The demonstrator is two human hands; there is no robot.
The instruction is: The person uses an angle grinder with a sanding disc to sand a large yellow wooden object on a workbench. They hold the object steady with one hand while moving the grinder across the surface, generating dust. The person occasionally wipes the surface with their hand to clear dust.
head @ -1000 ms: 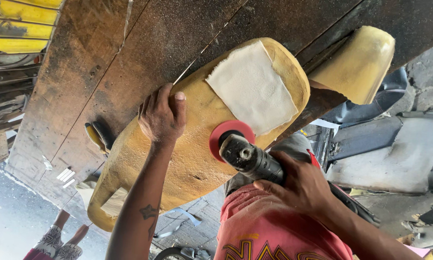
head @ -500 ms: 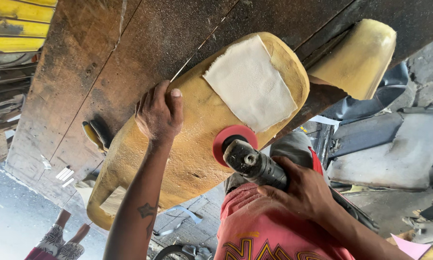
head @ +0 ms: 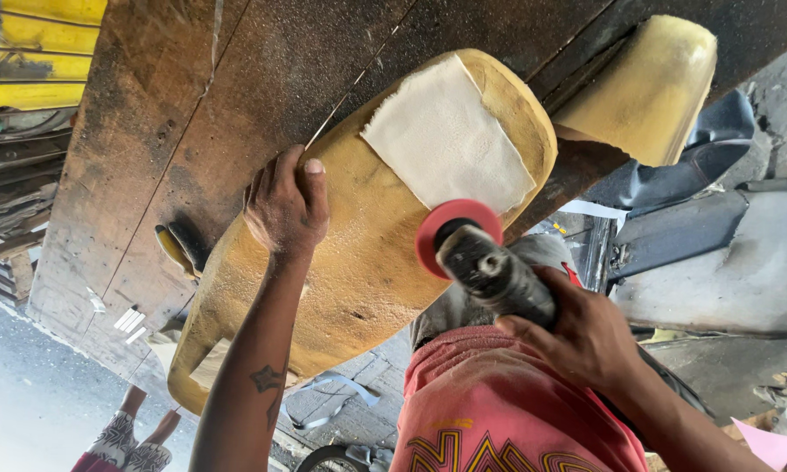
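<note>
The left hand [head: 284, 205] lies palm down on the yellow foam cushion [head: 350, 262], fingers curled over its far edge, thumb pointing along the top. Its forearm runs straight up from the bottom of the view, a small tattoo near the middle. The right hand [head: 586, 336] is clenched around the body of a sander [head: 490, 267], at the cushion's near edge, wrist bent inward.

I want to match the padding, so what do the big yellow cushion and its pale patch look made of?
The yellow cushion looks like dense foam: matte, grainy, crumb-dusted surface with rounded edges. The pale patch seems a softer, off-white foam or fibrous sheet, with a fuzzy texture and ragged edges; which one is unclear. The left hand steadies it while the right hand holds a power sander.
</note>
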